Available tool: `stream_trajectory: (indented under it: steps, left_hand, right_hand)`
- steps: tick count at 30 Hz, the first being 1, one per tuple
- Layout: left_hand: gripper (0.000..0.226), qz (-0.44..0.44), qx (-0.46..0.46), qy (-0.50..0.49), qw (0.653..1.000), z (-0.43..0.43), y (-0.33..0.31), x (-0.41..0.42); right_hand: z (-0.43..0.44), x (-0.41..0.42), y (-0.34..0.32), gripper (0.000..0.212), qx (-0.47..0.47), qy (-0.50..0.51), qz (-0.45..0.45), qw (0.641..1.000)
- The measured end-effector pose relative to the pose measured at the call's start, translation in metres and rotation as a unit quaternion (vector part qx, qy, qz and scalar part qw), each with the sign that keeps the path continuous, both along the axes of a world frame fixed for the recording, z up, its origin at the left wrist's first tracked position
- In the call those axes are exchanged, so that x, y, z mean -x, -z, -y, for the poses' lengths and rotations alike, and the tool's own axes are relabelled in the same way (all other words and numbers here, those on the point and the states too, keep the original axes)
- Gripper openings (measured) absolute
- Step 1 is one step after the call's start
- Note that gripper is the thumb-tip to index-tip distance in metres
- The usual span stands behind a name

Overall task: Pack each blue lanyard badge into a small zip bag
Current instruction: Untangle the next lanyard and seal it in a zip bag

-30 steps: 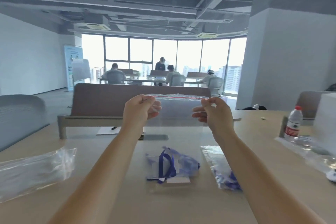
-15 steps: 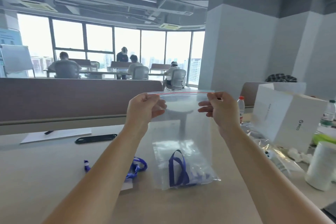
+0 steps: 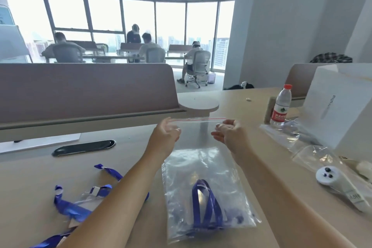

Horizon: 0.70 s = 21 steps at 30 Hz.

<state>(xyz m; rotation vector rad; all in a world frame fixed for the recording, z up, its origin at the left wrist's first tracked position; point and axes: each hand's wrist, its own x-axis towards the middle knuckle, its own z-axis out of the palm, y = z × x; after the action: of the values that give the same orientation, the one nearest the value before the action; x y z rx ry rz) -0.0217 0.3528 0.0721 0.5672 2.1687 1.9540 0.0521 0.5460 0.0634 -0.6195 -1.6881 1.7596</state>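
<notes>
A clear zip bag (image 3: 201,167) with a red line along its seal slopes from my hands down to the beige table (image 3: 261,177). A blue lanyard badge (image 3: 207,207) lies inside, at the bag's bottom near me. My left hand (image 3: 165,133) pinches the seal's left end and my right hand (image 3: 229,131) holds its right end, fingers loosely curled. More loose blue lanyard badges (image 3: 68,207) lie on the table to the left, partly hidden by my left forearm.
A water bottle (image 3: 280,106), a white box (image 3: 342,102) and crumpled clear bags (image 3: 298,139) stand at the right. A white controller (image 3: 330,179) lies nearer. A black cable slot (image 3: 84,147) and a brown divider (image 3: 80,86) sit ahead left. Seated people are far behind.
My hands have come down with the bag, so its lower part now rests on the table. The view has tilted down.
</notes>
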Motion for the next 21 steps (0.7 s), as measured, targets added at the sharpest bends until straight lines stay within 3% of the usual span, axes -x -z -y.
stream_trajectory:
  steps: [3, 6, 8, 15, 21]
  left_hand:
    - [0.07, -0.018, 0.071, 0.008, 0.997, -0.005, 0.02, 0.013]
    - [0.076, -0.053, 0.112, 0.013, 0.992, -0.005, 0.03, 0.017]
    - [0.072, -0.098, 0.138, 0.015, 0.985, -0.002, 0.029, 0.014]
    - [0.021, -0.075, 0.046, 0.031, 0.996, 0.028, 0.016, -0.011]
    - [0.018, -0.069, 0.003, 0.021, 0.997, 0.107, -0.003, -0.046]
  right_hand:
    - [-0.003, 0.014, 0.018, 0.038, -0.007, -0.006, 0.044, 0.999]
    - [-0.005, 0.02, 0.029, 0.07, -0.082, -0.013, 0.128, 0.988]
    - [-0.004, 0.018, 0.03, 0.076, -0.122, -0.001, 0.149, 0.981]
    - [0.048, 0.001, 0.013, 0.035, -0.111, -0.014, 0.075, 0.991]
    - [0.145, -0.022, -0.005, 0.024, -0.106, -0.068, 0.038, 0.991]
